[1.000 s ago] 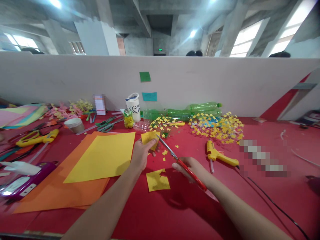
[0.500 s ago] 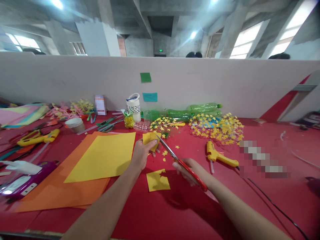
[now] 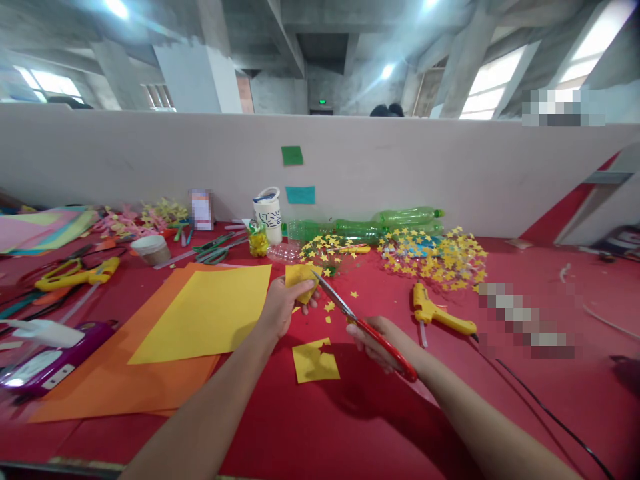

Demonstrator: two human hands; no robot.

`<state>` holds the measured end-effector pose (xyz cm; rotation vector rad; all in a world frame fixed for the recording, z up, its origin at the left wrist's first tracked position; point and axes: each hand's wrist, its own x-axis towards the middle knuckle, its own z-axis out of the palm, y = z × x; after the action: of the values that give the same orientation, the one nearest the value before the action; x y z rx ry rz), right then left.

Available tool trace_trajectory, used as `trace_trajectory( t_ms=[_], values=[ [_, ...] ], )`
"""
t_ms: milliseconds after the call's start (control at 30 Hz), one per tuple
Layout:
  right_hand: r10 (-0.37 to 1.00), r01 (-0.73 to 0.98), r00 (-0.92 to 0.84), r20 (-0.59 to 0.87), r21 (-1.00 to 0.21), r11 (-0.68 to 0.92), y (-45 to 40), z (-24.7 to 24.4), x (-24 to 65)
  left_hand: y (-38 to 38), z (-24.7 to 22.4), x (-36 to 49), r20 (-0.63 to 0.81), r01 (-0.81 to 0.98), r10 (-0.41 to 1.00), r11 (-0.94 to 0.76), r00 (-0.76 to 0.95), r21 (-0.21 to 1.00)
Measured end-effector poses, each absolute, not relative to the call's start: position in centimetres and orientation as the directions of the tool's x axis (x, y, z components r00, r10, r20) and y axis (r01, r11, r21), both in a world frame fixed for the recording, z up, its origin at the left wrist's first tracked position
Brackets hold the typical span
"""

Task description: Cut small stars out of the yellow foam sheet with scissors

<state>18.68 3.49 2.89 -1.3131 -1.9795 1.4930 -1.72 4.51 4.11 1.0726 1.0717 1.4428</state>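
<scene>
My left hand (image 3: 287, 300) pinches a small yellow paper square (image 3: 300, 275) above the red table. Red-handled scissors (image 3: 377, 339) are gripped in my right hand (image 3: 380, 343), their blade tips at the right part of that square. Whether the blades are cutting into the paper I cannot tell. Below the hands lies another yellow piece (image 3: 316, 361) with a star-shaped cutout at its top. A few small yellow stars (image 3: 329, 307) rest between the hands.
Yellow sheet (image 3: 205, 313) over orange sheets (image 3: 115, 380) at left, beside a purple power strip (image 3: 55, 363). Yellow glue gun (image 3: 435, 312) with black cable at right. Behind are star piles (image 3: 435, 257), green bottles (image 3: 410, 215), a white cup (image 3: 269, 217) and more scissors (image 3: 220, 248).
The scissor handles and my right hand have shifted very slightly. The paper in my left hand stays almost where it was.
</scene>
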Motion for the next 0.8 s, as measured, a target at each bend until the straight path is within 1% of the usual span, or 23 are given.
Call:
trace_trajectory(
  t_ms=[400, 633, 800],
  values=[
    [0.796, 0.417, -0.542, -0.27, -0.908, -0.024, 3.8, 2.5, 18.9, 4.5, 4.2, -1.8, 0.057, -0.199, 0.993, -0.077, -0.103, 0.977],
    [0.808, 0.439, -0.53, -0.257, -0.899, 0.002, 3.9, 2.1, 19.0, 4.6, 4.1, -1.9, 0.037, -0.19, 0.993, -0.058, -0.11, 0.98],
    [0.804, 0.44, -0.526, -0.277, -0.898, -0.022, 4.2, 1.7, 19.1, 4.8, 3.8, -2.0, 0.037, -0.19, 0.994, -0.057, -0.107, 0.98]
  ],
)
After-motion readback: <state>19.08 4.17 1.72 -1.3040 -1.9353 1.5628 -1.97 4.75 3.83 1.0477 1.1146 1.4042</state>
